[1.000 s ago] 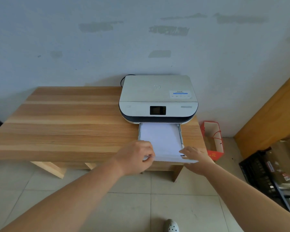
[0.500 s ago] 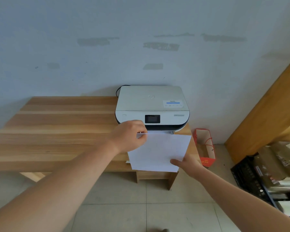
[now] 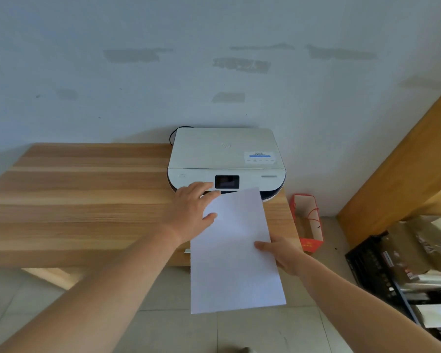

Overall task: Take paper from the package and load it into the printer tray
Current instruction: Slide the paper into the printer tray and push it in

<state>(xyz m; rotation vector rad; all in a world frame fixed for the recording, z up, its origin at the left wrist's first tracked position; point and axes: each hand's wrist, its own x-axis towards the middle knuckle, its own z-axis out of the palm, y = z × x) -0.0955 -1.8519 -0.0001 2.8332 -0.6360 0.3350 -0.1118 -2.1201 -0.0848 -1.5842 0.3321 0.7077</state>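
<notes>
A white sheaf of paper [image 3: 234, 250] hangs in the air in front of the white printer [image 3: 225, 154], its long side running from the printer's front out past the table edge. My left hand [image 3: 190, 212] holds the paper's far left edge with the thumb on top. My right hand [image 3: 284, 254] pinches the right edge, thumb above and fingers underneath. The paper hides the printer tray except for a small corner [image 3: 187, 250] at the table's front. No paper package is in view.
The printer stands at the right end of a wooden table [image 3: 74, 200] against a pale wall. On the floor to the right are a red paper bag [image 3: 308, 225], a black crate of goods [image 3: 402, 271] and a wooden panel [image 3: 402, 169].
Both hands have lifted the paper up from the tray and turned it lengthwise toward me. My left hand moved from the tray's front up to the printer's front.
</notes>
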